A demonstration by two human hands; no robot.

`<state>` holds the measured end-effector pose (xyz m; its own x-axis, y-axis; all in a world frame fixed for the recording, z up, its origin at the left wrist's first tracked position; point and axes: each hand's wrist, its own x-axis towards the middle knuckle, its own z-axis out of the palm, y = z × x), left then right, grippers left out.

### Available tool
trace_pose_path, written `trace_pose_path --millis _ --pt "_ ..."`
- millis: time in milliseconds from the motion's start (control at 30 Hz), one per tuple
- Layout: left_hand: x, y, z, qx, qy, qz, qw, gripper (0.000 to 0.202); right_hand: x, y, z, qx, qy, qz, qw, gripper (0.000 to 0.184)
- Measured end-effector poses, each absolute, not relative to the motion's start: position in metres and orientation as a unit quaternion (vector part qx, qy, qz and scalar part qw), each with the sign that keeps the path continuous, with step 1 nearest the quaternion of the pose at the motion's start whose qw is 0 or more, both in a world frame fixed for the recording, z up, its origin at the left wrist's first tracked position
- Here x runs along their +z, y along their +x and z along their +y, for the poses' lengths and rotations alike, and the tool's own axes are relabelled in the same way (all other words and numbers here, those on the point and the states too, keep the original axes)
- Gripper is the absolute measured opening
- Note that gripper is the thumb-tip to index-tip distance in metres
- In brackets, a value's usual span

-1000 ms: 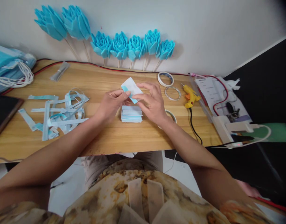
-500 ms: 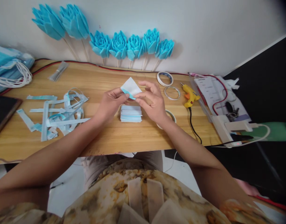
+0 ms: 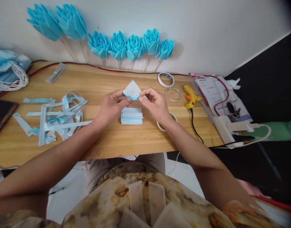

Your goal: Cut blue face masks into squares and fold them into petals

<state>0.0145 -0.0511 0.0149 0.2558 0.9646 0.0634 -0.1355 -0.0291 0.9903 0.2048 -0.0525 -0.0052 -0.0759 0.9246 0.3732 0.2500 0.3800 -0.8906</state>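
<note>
Since a sec ago the mask piece [image 3: 132, 89] went from a flat tilted rectangle to a folded shape w/ a white peak, and the right hand [image 3: 156, 106] had its fingers curled in tighter.

Left hand [image 3: 112, 106] was closed in a pinch on the piece's left lower corner, thumb + forefinger. Right hand pinched the right lower corner the same way, so both were gripping it and neither was nearer than the other. The piece sat right between the fingertips, held up off the table [image 3: 126, 139], about mid-table. Its long axis ran left-right, hand to hand, blue edge along the bottom and the peak pointing toward the back edge.

Directly under the hands, towards the front edge, lay a stack [image 3: 132, 115] of cut pieces, apart from both hands. A tape roll [image 3: 161, 126] was partly hidden under the right wrist. Further right were two more rolls, then a yellow glue gun [image 3: 190, 96]. Off to the left was a loose mess of strips [image 3: 57, 115]. Blue flowers [image 3: 126, 47] leaned on the wall along the back edge.
</note>
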Motion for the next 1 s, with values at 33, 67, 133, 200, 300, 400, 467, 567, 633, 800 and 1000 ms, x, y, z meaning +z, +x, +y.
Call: trace_pose_path --millis 33,67,133,200,300,400,467,567,633,800,1000 --pt "0.0140 0.0145 -0.0507 0.474 0.542 0.385 0.577 0.011 -0.0058 0.2050 -0.0519 0.338 -0.447 -0.651 0.512 0.019" --pt "0.0132 0.0145 -0.0504 0.475 0.545 0.386 0.574 0.011 -0.0067 0.2053 -0.0511 0.348 -0.444 -0.647 0.513 0.022" --pt "0.0122 0.0148 -0.0500 0.476 0.549 0.387 0.568 0.011 -0.0086 0.2061 -0.0495 0.375 -0.437 -0.638 0.511 0.033" --pt "0.0125 0.0152 -0.0504 0.477 0.551 0.386 0.565 0.014 -0.0103 0.2068 -0.0483 0.400 -0.435 -0.632 0.502 0.047" --pt "0.0150 0.0154 -0.0521 0.481 0.549 0.389 0.562 0.025 -0.0113 0.2073 -0.0479 0.418 -0.437 -0.625 0.494 0.057" --pt "0.0162 0.0146 -0.0530 0.465 0.561 0.396 0.559 0.029 -0.0108 0.2066 -0.0489 0.424 -0.435 -0.623 0.493 0.058" --pt "0.0149 0.0137 -0.0523 0.449 0.572 0.404 0.554 0.019 -0.0098 0.2057 -0.0503 0.429 -0.434 -0.623 0.490 0.058" --pt "0.0118 0.0121 -0.0497 0.443 0.575 0.423 0.542 0.024 -0.0075 0.2041 -0.0530 0.454 -0.425 -0.616 0.484 0.058" --pt "0.0105 0.0110 -0.0477 0.441 0.579 0.429 0.536 0.027 -0.0057 0.2035 -0.0547 0.479 -0.415 -0.611 0.475 0.059" --pt "0.0126 0.0097 -0.0455 0.404 0.623 0.424 0.519 0.023 -0.0043 0.2041 -0.0550 0.511 -0.396 -0.606 0.463 0.057" --pt "0.0156 0.0105 -0.0475 0.425 0.605 0.423 0.523 0.020 -0.0070 0.2030 -0.0535 0.510 -0.403 -0.604 0.462 0.057"
